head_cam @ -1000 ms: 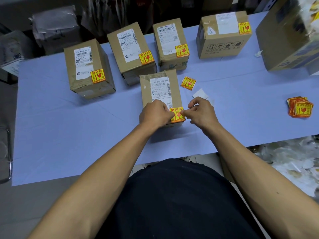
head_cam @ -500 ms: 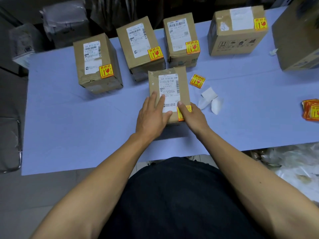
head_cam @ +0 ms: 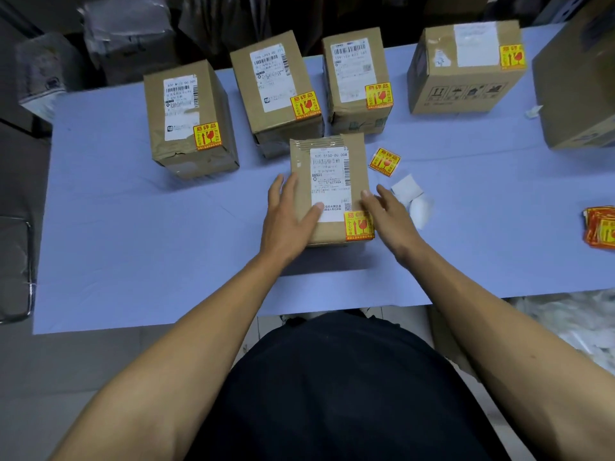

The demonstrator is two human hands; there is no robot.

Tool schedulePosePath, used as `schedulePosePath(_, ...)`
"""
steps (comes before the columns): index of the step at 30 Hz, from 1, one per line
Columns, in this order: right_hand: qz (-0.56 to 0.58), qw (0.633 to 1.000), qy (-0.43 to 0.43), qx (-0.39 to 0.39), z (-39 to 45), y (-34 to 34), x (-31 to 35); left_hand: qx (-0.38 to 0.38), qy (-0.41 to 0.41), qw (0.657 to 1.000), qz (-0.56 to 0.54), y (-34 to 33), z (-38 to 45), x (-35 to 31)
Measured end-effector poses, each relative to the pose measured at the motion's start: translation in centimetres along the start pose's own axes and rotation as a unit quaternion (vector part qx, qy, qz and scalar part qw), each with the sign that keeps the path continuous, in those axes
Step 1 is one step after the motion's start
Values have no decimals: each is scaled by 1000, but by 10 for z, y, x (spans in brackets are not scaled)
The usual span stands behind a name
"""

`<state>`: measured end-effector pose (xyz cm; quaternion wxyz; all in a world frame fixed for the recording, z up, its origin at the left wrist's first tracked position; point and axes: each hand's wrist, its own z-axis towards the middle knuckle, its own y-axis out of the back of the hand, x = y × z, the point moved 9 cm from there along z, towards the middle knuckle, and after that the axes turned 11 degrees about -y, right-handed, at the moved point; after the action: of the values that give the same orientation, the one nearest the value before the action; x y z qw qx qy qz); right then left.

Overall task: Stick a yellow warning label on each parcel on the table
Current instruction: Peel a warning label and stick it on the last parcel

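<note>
The near parcel, a small brown box with a white shipping slip, lies mid-table with a yellow warning label stuck on its near right corner. My left hand holds its left side, thumb across the slip. My right hand holds its right side, thumb on the top edge just above the label. Behind stand several labelled parcels: one at the left, two in the middle, and a wider one.
A loose warning label and two white backing papers lie right of the near parcel on the blue table. A stack of labels sits at the right edge. A big carton fills the far right.
My hands pinched and pressed the label onto the near parcel's corner, flattened over it, then slid apart to the parcel's two sides. The label now shows fully.
</note>
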<state>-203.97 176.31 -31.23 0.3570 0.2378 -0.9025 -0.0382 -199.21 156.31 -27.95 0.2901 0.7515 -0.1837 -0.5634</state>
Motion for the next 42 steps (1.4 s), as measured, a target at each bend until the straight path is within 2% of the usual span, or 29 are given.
schedulePosePath(4,6,1000,-22,14,26,-4,28,-11,126,981,-146,-5,21,19)
schedulePosePath(6,-29,999,-17,16,38,-10,34,-4,156,966,-207,-13,28,23)
schedulePosePath(11,-60,998,-24,17,65,-19,20,-5,148,963,-225,-22,33,23)
schedulePosePath(20,-97,995,3,2,34,-38,41,-28,143,953,-264,-1,17,32)
schedulePosePath(27,-140,988,54,49,8,-128,54,-73,173,946,-263,62,-27,94)
schedulePosePath(34,-195,976,59,79,-2,-227,59,-104,185,937,-278,123,-54,162)
schedulePosePath(42,-193,977,69,52,1,-265,78,-92,166,938,-290,150,-41,195)
